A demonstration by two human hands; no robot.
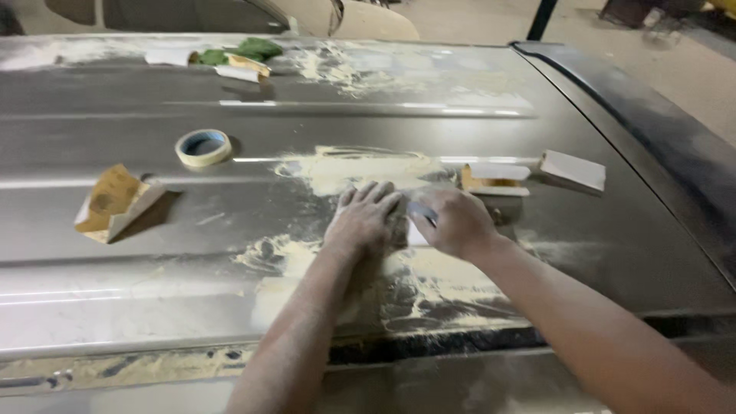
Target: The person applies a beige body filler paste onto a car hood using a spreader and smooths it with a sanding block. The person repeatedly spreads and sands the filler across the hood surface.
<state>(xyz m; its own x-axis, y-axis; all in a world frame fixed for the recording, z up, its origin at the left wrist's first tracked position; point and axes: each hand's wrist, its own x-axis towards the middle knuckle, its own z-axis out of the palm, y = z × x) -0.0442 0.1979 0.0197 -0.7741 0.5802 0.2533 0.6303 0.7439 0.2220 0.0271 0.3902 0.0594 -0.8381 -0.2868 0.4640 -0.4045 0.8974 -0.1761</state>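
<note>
A grey ribbed car roof [230,230] fills the view, smeared with pale yellow filler patches [353,169]. My left hand [362,218] lies flat on the panel, fingers together, beside a filler patch. My right hand [454,222] is closed on a small flat pale piece [418,222], perhaps a sanding pad or scraper, held against the roof right next to my left hand. Both forearms are dusty.
A roll of masking tape [203,147] lies left of centre. Folded sandpaper [115,203] sits at the left. Two pale sanding blocks [494,178] [573,170] lie to the right. Green cloth and paper scraps [241,55] rest at the far edge. The roof's dark edge [659,130] runs down the right.
</note>
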